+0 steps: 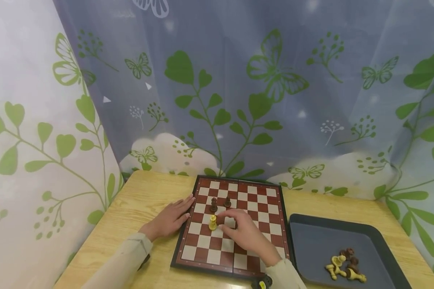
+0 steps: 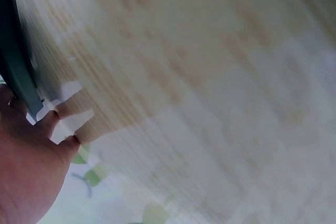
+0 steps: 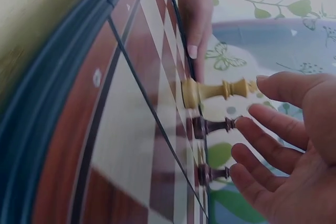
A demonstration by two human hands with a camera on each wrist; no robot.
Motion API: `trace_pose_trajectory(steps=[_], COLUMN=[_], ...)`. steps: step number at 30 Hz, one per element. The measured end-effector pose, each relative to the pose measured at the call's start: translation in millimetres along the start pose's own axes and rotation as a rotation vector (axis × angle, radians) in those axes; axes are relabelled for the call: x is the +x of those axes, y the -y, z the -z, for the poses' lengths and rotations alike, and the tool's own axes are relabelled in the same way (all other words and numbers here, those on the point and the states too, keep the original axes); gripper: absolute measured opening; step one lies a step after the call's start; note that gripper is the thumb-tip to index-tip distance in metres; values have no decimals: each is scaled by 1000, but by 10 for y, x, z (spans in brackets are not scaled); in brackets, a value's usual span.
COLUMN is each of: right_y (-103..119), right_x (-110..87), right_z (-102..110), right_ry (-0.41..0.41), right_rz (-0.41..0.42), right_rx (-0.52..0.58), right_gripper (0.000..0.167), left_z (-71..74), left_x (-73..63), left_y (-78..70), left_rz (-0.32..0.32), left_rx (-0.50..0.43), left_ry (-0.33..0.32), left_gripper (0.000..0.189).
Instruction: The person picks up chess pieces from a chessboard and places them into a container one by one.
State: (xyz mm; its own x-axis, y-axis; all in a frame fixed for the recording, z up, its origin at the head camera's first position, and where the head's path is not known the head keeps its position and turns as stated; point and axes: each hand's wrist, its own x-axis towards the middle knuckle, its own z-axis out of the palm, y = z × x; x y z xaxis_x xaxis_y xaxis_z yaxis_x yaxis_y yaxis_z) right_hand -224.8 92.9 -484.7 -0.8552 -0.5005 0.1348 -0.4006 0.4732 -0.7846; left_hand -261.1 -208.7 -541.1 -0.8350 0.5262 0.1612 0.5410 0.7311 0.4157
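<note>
A tall yellow chess piece (image 1: 212, 223) stands upright on the chessboard (image 1: 253, 224). Beside it is my right hand (image 1: 244, 233), thumb and fingers apart. In the right wrist view, the thumb tip of that hand (image 3: 294, 145) is right at the top of the yellow piece (image 3: 210, 92), and the fingers are spread. Behind stand two dark brown chess pieces, one at the left (image 1: 213, 205) and a smaller one (image 1: 227, 202) to its right. My left hand (image 1: 170, 218) rests at the board's left edge, fingers extended; the left wrist view shows its fingertips at the dark rim (image 2: 18, 61).
On the right, a dark grey tray (image 1: 311, 233) holds several yellow and brown chess pieces (image 1: 341, 261) lying in a heap. Board and tray share a light wooden table (image 1: 152, 188). A patterned curtain (image 1: 224, 80) hangs behind the table.
</note>
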Motion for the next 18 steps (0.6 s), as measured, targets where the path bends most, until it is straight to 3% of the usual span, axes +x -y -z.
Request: trace_pose_trajectory(steps=[8, 18], right_y=[15, 26], right_x=[153, 221], right_z=[-135, -187], right_ry=[19, 0], right_rz=[5, -21], right_rx=[19, -2], right_gripper=[36, 29], left_z=[8, -5], left_x=[16, 26], left_y=[-8, 15], left_rz=[35, 40], left_rx=[-8, 9], left_ry=[39, 41], left_gripper=[56, 56])
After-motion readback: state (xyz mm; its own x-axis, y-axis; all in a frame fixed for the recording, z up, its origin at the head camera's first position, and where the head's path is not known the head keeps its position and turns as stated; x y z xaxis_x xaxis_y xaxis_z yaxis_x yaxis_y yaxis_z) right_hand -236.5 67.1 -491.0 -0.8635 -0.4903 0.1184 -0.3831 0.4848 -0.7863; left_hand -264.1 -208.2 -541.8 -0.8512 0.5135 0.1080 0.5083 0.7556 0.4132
